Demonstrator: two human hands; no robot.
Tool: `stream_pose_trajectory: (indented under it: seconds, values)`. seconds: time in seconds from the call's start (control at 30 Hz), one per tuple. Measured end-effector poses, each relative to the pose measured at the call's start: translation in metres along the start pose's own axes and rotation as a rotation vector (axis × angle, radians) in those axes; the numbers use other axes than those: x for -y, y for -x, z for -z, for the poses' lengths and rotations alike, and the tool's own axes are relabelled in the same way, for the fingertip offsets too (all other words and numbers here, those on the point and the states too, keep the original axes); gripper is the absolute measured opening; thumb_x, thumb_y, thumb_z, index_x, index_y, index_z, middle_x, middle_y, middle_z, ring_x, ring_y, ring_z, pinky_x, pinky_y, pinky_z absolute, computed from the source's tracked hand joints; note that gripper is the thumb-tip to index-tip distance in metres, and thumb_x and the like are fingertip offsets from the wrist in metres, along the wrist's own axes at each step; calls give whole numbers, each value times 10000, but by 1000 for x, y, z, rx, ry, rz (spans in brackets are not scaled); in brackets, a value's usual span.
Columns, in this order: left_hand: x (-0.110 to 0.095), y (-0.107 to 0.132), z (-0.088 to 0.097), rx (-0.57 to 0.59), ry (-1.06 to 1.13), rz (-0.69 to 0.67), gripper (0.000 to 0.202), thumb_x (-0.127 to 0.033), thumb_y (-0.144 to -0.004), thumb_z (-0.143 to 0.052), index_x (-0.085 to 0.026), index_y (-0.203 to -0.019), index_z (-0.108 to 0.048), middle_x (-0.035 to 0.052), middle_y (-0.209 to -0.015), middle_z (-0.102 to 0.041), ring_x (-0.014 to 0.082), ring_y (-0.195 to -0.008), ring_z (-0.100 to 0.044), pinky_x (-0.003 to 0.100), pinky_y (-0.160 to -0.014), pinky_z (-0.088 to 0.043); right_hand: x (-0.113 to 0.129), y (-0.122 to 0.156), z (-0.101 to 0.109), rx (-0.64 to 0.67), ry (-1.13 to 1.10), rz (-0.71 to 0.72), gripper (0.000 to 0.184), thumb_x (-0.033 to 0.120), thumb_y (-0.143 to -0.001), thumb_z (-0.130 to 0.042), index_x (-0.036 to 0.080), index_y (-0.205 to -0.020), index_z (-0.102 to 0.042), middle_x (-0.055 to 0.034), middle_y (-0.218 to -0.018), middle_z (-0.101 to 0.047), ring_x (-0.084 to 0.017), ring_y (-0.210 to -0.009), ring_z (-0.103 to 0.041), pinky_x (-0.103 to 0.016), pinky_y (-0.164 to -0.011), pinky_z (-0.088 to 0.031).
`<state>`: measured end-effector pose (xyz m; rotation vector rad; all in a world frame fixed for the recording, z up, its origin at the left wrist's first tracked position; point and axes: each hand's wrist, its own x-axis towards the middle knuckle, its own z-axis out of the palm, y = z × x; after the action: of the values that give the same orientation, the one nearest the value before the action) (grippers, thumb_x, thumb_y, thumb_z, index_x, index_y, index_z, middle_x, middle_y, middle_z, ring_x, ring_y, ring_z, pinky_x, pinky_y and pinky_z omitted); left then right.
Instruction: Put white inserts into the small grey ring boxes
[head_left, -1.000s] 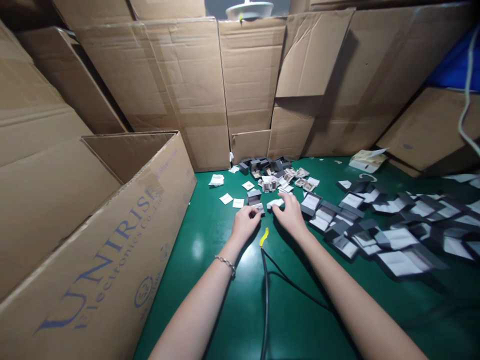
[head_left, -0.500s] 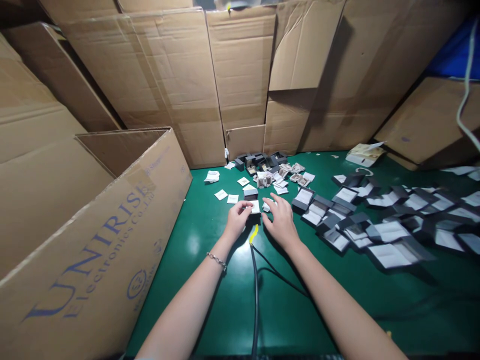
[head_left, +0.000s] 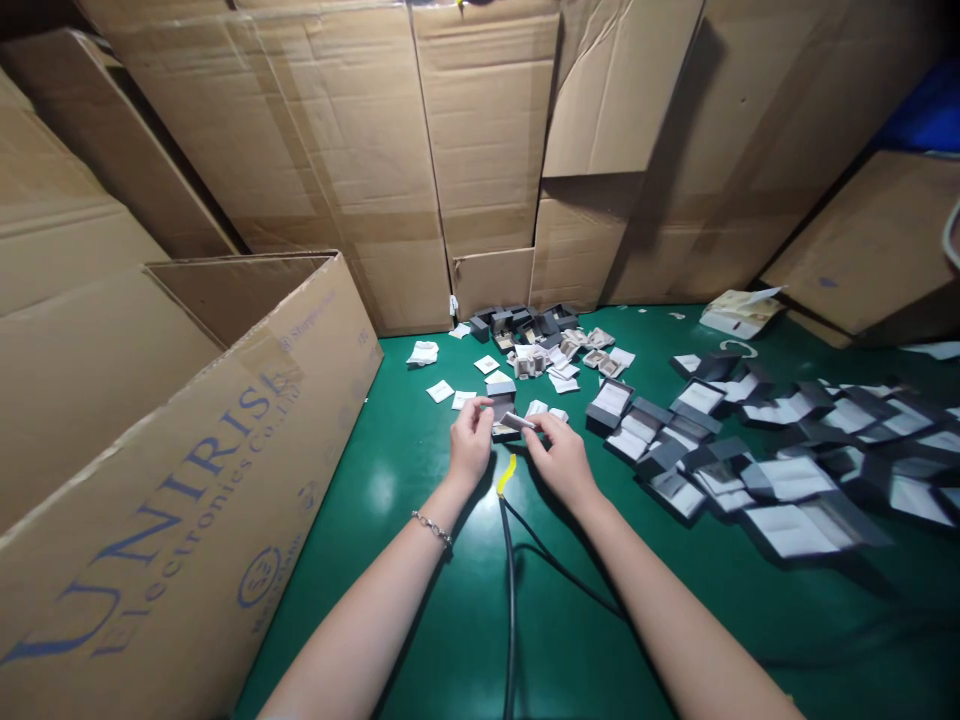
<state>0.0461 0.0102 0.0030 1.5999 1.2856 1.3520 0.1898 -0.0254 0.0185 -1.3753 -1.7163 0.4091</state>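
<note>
A small dark box [head_left: 503, 398] stands on the green table between my hands with its lid up. My left hand [head_left: 471, 440] is at the box's left side, fingers curled and gripping its edge. My right hand [head_left: 561, 455] pinches a small pale insert pad [head_left: 516, 421] between thumb and fingers. The pad is tilted over the front of the box. Just beyond my right fingertips lie crumpled white inserts [head_left: 537, 409]. White square cards [head_left: 440, 391] are scattered to the left of the box.
Many open dark boxes with white linings [head_left: 799, 472] spread over the right side. More dark boxes [head_left: 517, 325] pile at the back. A black cable [head_left: 511, 600] with yellow tape [head_left: 508, 474] runs toward me. A large carton [head_left: 187, 480] stands left; cardboard [head_left: 491, 150] walls the back.
My right hand has moved left to the box and taken hold of the pale insert pad, now tilted up. My left hand has shifted slightly from the pad to the box's side.
</note>
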Motion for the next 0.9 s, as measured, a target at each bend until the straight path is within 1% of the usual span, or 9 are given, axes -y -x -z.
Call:
stream_pose_trajectory:
  seconds: [0.07, 0.1, 0.2, 0.27, 0.4, 0.57, 0.67, 0.8, 0.9]
  values:
    - [-2, -1, 0, -118, -112, -23, 86, -211, -780, -465, -185, -850, -510, 23, -816, -533, 134, -741, -524, 258, -667, -437, 0, 0, -2, -28, -98, -145, 182, 303, -813, -427, 198, -827, -575, -22, -751, -618, -162, -691, -567, -275, -658, -446]
    - [-2, -1, 0, -131, -155, -24, 54, -178, -748, -492, -187, -801, -501, 46, -912, -541, 159, -856, -533, 284, -733, -442, 0, -1, -2, -39, -151, -210, 170, 311, -801, -427, 201, -800, -556, -2, -691, -588, -153, -632, -552, -265, -610, -437]
    - [-5, -1, -2, -12, -287, -27, 67, -166, -713, -543, -190, -742, -487, 91, -1154, -501, 238, -1150, -437, 386, -910, -388, -4, -3, -4, -44, -338, -370, 140, 320, -768, -420, 211, -745, -504, 40, -603, -510, -124, -510, -503, -237, -499, -397]
    - [-5, 0, -4, 61, -367, -38, 114, -212, -699, -595, -195, -736, -489, 94, -1173, -505, 267, -1220, -377, 436, -967, -338, -8, -4, -5, -35, -461, -456, 133, 329, -751, -425, 211, -741, -487, 54, -581, -493, -106, -452, -471, -222, -439, -363]
    - [-3, 0, -6, 173, -481, -77, 209, -308, -671, -663, -199, -696, -486, 72, -975, -575, 272, -1116, -446, 438, -930, -353, -13, -8, -3, -16, -626, -532, 173, 375, -734, -466, 203, -725, -472, 80, -467, -445, -86, -385, -397, -199, -389, -309]
    - [1, -2, -5, 194, -514, -65, 231, -372, -718, -626, -190, -679, -488, 14, -787, -571, 195, -842, -511, 338, -789, -390, -17, -9, -1, -12, -703, -526, 251, 428, -723, -532, 178, -718, -501, 80, -425, -439, -69, -390, -378, -182, -398, -295]
    - [1, -3, -4, 237, -537, -75, 266, -406, -690, -654, -192, -711, -498, 2, -788, -571, 182, -820, -504, 302, -745, -379, -19, -9, -4, -42, -721, -512, 293, 443, -689, -574, 171, -790, -534, 74, -480, -471, -70, -406, -400, -188, -402, -311]
    - [0, -2, -4, 283, -551, -95, 286, -416, -671, -673, -201, -744, -500, -3, -815, -575, 187, -857, -507, 298, -752, -370, -22, -9, -8, -75, -714, -495, 310, 413, -660, -596, 172, -852, -568, 30, -646, -547, -81, -455, -452, -221, -438, -379]
    - [-1, -1, -4, 309, -454, -76, 314, -410, -645, -692, -202, -758, -486, -10, -824, -575, 170, -828, -522, 285, -738, -383, -24, -10, -8, -122, -648, -474, 325, 396, -669, -579, 165, -898, -593, -6, -707, -582, -114, -531, -497, -252, -497, -418]
